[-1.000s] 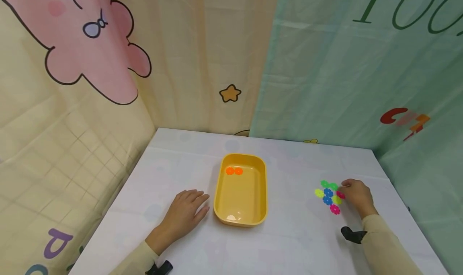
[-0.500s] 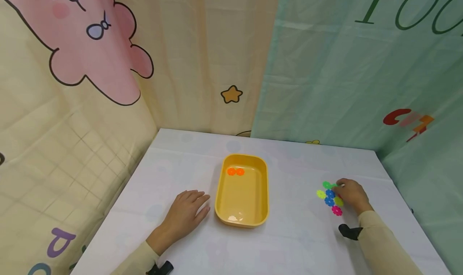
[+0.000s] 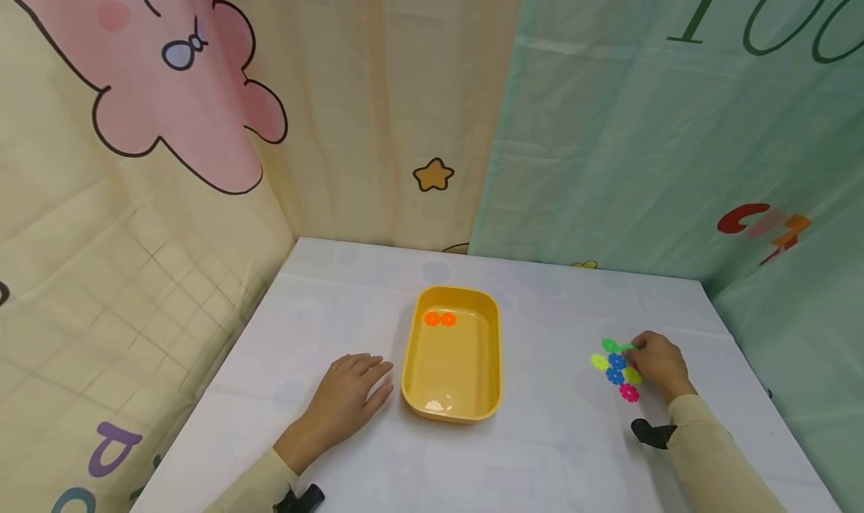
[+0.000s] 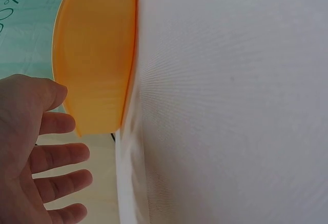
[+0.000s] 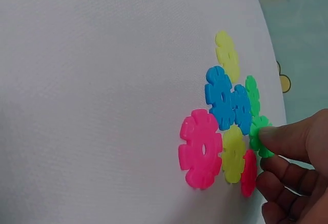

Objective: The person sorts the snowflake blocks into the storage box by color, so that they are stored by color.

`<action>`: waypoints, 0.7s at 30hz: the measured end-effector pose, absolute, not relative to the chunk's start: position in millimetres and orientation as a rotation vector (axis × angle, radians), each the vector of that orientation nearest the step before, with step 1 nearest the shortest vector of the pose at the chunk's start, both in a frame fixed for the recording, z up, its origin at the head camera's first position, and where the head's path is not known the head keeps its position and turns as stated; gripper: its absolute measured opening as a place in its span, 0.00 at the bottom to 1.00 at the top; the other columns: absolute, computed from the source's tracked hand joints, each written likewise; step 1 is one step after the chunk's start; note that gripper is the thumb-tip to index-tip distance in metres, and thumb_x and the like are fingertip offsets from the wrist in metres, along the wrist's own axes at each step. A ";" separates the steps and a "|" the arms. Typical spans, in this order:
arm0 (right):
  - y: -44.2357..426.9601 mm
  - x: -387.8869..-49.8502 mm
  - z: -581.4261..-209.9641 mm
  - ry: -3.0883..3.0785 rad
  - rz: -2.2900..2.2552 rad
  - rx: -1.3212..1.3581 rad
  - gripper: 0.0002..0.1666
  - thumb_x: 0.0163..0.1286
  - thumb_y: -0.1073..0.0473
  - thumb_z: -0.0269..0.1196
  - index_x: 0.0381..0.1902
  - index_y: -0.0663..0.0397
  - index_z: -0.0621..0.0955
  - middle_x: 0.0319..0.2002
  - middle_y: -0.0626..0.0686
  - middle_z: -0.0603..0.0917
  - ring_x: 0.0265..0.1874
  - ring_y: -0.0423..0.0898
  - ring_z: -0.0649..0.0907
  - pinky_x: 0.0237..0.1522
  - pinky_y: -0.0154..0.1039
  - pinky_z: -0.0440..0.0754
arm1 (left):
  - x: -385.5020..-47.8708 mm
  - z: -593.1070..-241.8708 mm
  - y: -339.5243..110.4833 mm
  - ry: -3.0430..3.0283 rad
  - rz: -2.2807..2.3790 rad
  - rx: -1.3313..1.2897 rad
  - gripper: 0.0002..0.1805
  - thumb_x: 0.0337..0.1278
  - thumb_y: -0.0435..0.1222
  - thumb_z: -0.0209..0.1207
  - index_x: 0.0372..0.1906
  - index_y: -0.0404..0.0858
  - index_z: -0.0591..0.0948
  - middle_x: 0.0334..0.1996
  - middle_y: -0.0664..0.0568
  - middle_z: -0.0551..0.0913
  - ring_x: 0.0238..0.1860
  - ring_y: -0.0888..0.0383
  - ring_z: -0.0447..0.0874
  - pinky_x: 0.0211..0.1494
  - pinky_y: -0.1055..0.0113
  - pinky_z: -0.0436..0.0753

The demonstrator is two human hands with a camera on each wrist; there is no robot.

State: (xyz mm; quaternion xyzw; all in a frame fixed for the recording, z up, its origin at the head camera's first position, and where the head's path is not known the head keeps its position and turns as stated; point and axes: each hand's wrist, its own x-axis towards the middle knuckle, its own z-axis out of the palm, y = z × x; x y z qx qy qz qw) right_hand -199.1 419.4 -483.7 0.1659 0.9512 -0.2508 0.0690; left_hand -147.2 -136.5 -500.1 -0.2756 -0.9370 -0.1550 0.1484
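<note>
My right hand (image 3: 658, 361) pinches a green flower disc (image 5: 260, 136) between thumb and finger at the far side of a flat cluster of discs. Beside it lie another green disc (image 3: 610, 345), two blue discs (image 5: 221, 98), two yellow ones (image 5: 233, 154) and two pink ones (image 5: 201, 149). My left hand (image 3: 347, 397) rests on the table left of the yellow tray (image 3: 451, 415), fingers relaxed, holding nothing. Two orange discs (image 3: 440, 319) lie side by side inside the tray, near its far end.
The white table (image 3: 540, 453) runs back to a beige curtain (image 3: 364, 123) and a green curtain (image 3: 607, 123). A dark strap piece (image 3: 653, 433) sticks out from the right wrist, and another (image 3: 300, 500) from the left.
My right hand has moved slightly left from the pink disc to the green one and pinches it, its edge now tilted up. The left hand stays in place.
</note>
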 end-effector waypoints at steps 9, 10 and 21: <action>412.0 -199.1 -480.0 2.994 -0.840 0.539 0.15 0.75 0.64 0.55 0.51 0.74 0.77 0.46 0.73 0.80 0.42 0.63 0.79 0.46 0.56 0.83 | -147.8 -498.5 -135.6 -2.688 -0.464 -0.788 0.19 0.65 0.46 0.66 0.56 0.41 0.86 0.54 0.48 0.87 0.58 0.47 0.81 0.64 0.45 0.75; 409.7 -199.5 -479.5 3.005 -0.867 0.549 0.15 0.76 0.64 0.55 0.51 0.73 0.77 0.47 0.73 0.80 0.43 0.64 0.79 0.47 0.57 0.83 | -147.7 -498.7 -135.5 -2.690 -0.465 -0.788 0.19 0.65 0.46 0.66 0.56 0.41 0.86 0.54 0.48 0.86 0.58 0.47 0.81 0.64 0.46 0.75; 372.3 -209.6 -463.6 2.856 -1.381 0.639 0.20 0.80 0.55 0.56 0.59 0.66 0.77 0.52 0.63 0.82 0.45 0.51 0.85 0.49 0.38 0.83 | -146.3 -499.8 -135.2 -2.688 -0.454 -0.794 0.19 0.65 0.46 0.66 0.56 0.41 0.86 0.54 0.48 0.87 0.58 0.48 0.81 0.65 0.46 0.75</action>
